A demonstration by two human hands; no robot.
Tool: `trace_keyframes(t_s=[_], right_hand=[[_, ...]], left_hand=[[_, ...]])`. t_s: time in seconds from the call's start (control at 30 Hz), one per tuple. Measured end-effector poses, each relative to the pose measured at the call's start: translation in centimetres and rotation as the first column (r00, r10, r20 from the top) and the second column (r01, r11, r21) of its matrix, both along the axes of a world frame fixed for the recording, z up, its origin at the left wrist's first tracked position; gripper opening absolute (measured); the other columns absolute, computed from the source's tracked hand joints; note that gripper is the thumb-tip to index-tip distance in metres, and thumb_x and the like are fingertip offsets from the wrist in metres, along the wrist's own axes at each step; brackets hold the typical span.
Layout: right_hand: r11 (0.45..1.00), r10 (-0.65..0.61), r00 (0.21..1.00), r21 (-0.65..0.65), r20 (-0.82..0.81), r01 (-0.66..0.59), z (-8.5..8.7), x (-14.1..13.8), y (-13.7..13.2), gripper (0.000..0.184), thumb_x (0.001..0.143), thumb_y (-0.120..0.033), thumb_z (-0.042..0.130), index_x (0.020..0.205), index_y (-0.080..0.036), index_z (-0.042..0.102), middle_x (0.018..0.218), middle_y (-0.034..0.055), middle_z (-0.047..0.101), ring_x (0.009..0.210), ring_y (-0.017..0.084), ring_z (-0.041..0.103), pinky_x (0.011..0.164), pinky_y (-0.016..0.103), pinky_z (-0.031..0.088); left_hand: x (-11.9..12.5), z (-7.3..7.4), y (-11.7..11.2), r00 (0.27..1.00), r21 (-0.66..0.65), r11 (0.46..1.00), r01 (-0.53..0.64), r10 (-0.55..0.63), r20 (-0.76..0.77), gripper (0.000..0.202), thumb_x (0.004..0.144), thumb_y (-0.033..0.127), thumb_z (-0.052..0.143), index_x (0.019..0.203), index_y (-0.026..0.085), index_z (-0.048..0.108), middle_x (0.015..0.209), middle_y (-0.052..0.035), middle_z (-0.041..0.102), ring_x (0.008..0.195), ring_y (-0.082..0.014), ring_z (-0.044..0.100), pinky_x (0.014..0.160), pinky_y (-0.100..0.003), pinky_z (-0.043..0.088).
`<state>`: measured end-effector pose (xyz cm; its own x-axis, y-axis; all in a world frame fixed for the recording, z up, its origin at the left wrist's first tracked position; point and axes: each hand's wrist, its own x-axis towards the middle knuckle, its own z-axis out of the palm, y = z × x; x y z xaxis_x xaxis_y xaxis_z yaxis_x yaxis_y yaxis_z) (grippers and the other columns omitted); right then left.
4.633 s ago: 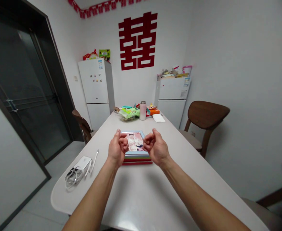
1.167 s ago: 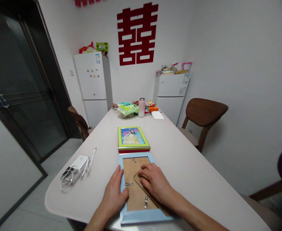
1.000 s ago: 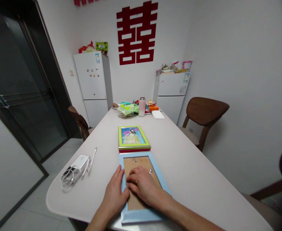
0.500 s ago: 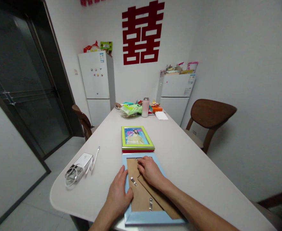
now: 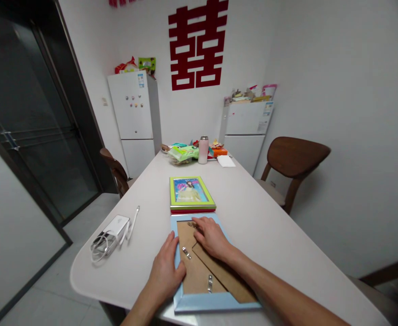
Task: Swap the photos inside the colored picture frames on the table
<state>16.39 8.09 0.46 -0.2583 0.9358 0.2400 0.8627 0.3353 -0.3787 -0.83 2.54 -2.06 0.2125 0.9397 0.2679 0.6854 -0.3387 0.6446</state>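
A light blue picture frame (image 5: 215, 301) lies face down on the white table (image 5: 273, 235) just in front of me, its brown backing board (image 5: 199, 276) and small metal clips showing. My left hand (image 5: 165, 269) rests flat on the frame's left edge, fingers stretched out. My right hand (image 5: 210, 235) lies on the upper part of the backing board, fingertips at the top clip. Behind the blue frame sits a stack of frames, a green frame (image 5: 191, 192) with a colourful picture on top and a red one beneath.
A white power bank with coiled cables (image 5: 109, 233) lies on the table's left side. At the far end are snack bags (image 5: 182, 154), a pink flask (image 5: 203, 150) and a white napkin (image 5: 225, 161). Brown chairs (image 5: 292, 165) stand either side; two white fridges (image 5: 136, 117) line the back wall.
The blue frame came off the stack and now lies face down before me. Over the last second my right hand slid from the left clip up to the top clip.
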Motion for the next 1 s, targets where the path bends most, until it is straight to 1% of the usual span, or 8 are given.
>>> trace_keyframes(t_s=[0.07, 0.17, 0.27, 0.47, 0.6, 0.67, 0.8, 1.0], right_hand=[[0.990, 0.136, 0.989, -0.034, -0.063, -0.138, 1.0, 1.1, -1.7, 0.040, 0.071, -0.017, 0.047, 0.111, -0.019, 0.051, 0.103, 0.0069, 0.053, 0.095, 0.018, 0.045, 0.084, 0.029, 0.033], [0.906, 0.378, 0.915, -0.147, -0.142, -0.397, 2.5, 2.8, -4.6, 0.029, 0.066, -0.015, 0.051, 0.092, -0.023, 0.062, 0.105, 0.0037, 0.051, 0.098, 0.017, 0.044, 0.087, 0.030, 0.032], [0.859, 0.431, 0.889, -0.230, -0.156, -0.457, 3.1, 3.6, -6.6, 0.026, 0.061, -0.017, 0.059, 0.085, -0.026, 0.065, 0.114, 0.0024, 0.046, 0.106, 0.020, 0.038, 0.091, 0.033, 0.028], [0.915, 0.347, 0.924, -0.159, -0.159, -0.371, 1.6, 2.7, -6.9, 0.010, 0.062, -0.023, 0.061, 0.071, -0.024, 0.066, 0.108, 0.0031, 0.049, 0.104, 0.021, 0.039, 0.090, 0.037, 0.027], [0.957, 0.226, 0.957, -0.145, -0.183, -0.253, 1.2, 2.7, -6.7, 0.033, 0.060, -0.027, 0.062, 0.093, -0.021, 0.060, 0.113, 0.0069, 0.045, 0.103, 0.021, 0.040, 0.088, 0.033, 0.030], [0.979, 0.142, 0.975, -0.124, -0.173, -0.164, 1.2, 2.8, -6.7, 0.037, 0.062, -0.025, 0.058, 0.099, -0.019, 0.057, 0.108, 0.0079, 0.048, 0.098, 0.020, 0.043, 0.086, 0.031, 0.032], [0.985, 0.102, 0.985, -0.126, -0.136, -0.119, 1.0, 2.5, -6.8, 0.033, 0.063, -0.018, 0.051, 0.095, -0.019, 0.058, 0.091, 0.0059, 0.052, 0.088, 0.018, 0.046, 0.080, 0.028, 0.034], [0.987, 0.053, 0.987, -0.140, -0.149, -0.074, 0.8, 2.5, -7.3, 0.036, 0.060, -0.016, 0.049, 0.095, -0.018, 0.056, 0.090, 0.0056, 0.053, 0.088, 0.018, 0.046, 0.081, 0.027, 0.034]], left_hand=[[0.1, 0.0, 0.0, 1.000, -0.004, 1.000, -0.003, 0.003, 0.008, 0.054, 0.066, 0.017, 0.044, 0.119, 0.010, 0.040, 0.131, -0.0128, 0.034, 0.120, -0.0193, 0.032, 0.100, -0.035, 0.026], [0.3, 0.0, 0.0, 1.000, -0.005, 1.000, -0.017, 0.017, 0.006, 0.053, 0.067, 0.018, 0.044, 0.119, 0.009, 0.041, 0.131, -0.0135, 0.034, 0.120, -0.0208, 0.032, 0.100, -0.035, 0.026], [0.6, -0.2, 0.1, 0.999, -0.002, 1.000, -0.031, 0.031, -0.012, 0.053, 0.067, 0.019, 0.045, 0.118, 0.007, 0.041, 0.131, -0.0154, 0.034, 0.120, -0.0220, 0.032, 0.100, -0.036, 0.026], [0.6, -0.2, 0.2, 0.998, 0.013, 1.000, -0.024, 0.025, -0.051, 0.053, 0.067, 0.017, 0.044, 0.120, 0.008, 0.039, 0.131, -0.0145, 0.034, 0.120, -0.0211, 0.032, 0.099, -0.036, 0.026], [0.6, -0.1, 0.0, 0.999, 0.020, 1.000, -0.013, 0.014, -0.051, 0.052, 0.068, 0.017, 0.043, 0.119, 0.006, 0.039, 0.130, -0.0162, 0.034, 0.119, -0.0212, 0.032, 0.099, -0.036, 0.026], [0.6, -0.2, -0.1, 0.998, 0.022, 1.000, -0.012, 0.013, -0.058, 0.052, 0.068, 0.017, 0.043, 0.119, 0.006, 0.039, 0.130, -0.0166, 0.034, 0.120, -0.0214, 0.032, 0.100, -0.036, 0.026], [0.7, -0.4, -0.2, 0.998, 0.015, 1.000, -0.021, 0.022, -0.059, 0.052, 0.068, 0.016, 0.043, 0.119, 0.005, 0.039, 0.131, -0.0170, 0.033, 0.120, -0.0210, 0.031, 0.100, -0.036, 0.026], [1.1, -0.3, -0.5, 0.999, -0.015, 0.999, 0.035, -0.035, 0.023, 0.053, 0.068, 0.017, 0.044, 0.121, 0.011, 0.037, 0.132, -0.0124, 0.034, 0.120, -0.0178, 0.031, 0.101, -0.035, 0.024]])
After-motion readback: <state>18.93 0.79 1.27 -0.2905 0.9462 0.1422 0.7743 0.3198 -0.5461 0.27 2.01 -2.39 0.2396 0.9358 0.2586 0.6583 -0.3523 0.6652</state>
